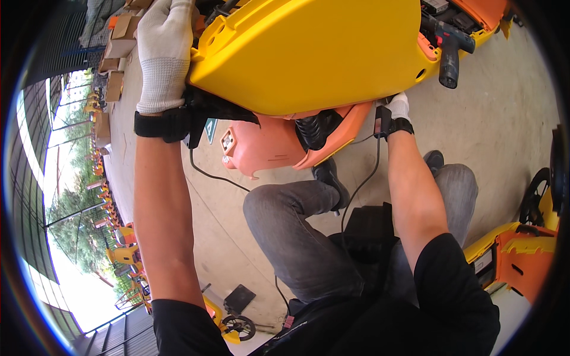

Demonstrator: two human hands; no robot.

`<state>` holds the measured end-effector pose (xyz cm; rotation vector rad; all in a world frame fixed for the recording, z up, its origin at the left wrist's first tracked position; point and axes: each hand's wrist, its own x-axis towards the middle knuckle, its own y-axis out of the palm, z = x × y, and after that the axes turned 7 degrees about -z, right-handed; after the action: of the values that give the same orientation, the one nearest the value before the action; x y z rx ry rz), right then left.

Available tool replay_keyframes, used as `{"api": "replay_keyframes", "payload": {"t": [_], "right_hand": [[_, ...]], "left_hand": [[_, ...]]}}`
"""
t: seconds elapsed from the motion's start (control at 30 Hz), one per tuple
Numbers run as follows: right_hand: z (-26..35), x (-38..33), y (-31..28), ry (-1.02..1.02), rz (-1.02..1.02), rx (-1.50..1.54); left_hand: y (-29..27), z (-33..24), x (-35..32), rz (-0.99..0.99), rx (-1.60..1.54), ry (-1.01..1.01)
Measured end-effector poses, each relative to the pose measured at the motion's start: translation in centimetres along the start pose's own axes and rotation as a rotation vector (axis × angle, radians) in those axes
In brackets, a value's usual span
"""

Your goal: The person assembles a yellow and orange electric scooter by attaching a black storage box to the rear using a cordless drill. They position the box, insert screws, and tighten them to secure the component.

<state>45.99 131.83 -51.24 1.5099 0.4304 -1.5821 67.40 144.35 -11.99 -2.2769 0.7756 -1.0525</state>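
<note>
The left hand (163, 50), in a white glove, grips the edge of a big yellow plastic panel (314, 53) raised above the knees. The right hand (396, 108) reaches under its far edge; I cannot tell its grip. A cordless drill (448, 50) lies beyond.

- There is a single view, from a camera worn on the person's head.
- It faces steeply down and forward, over the person's bent knees to the concrete floor (510, 101).
- It sits very near the work: the yellow panel (309, 53) fills the far middle, and both forearms rise from the near edge.
- The wide lens bends the fence (53, 196) at the left rim and darkens the corners.
- No second view shares the scene.
</note>
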Motion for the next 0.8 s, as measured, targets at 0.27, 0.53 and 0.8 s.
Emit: {"api": "replay_keyframes", "payload": {"t": [0.27, 0.53, 0.8], "right_hand": [[0.6, 3.8, -0.4, 0.004, -0.043, -0.049], [0.1, 4.8, -0.9, -0.073, 0.024, -0.223], [-1.0, 4.1, -0.6, -0.090, 0.006, -0.210]], "left_hand": [[0.0, 1.2, 0.1, -0.066, 0.080, 0.036], [0.3, 0.5, -0.5, -0.179, 0.077, 0.027], [-0.4, 0.9, -1.3, -0.213, 0.136, 0.026]]}}
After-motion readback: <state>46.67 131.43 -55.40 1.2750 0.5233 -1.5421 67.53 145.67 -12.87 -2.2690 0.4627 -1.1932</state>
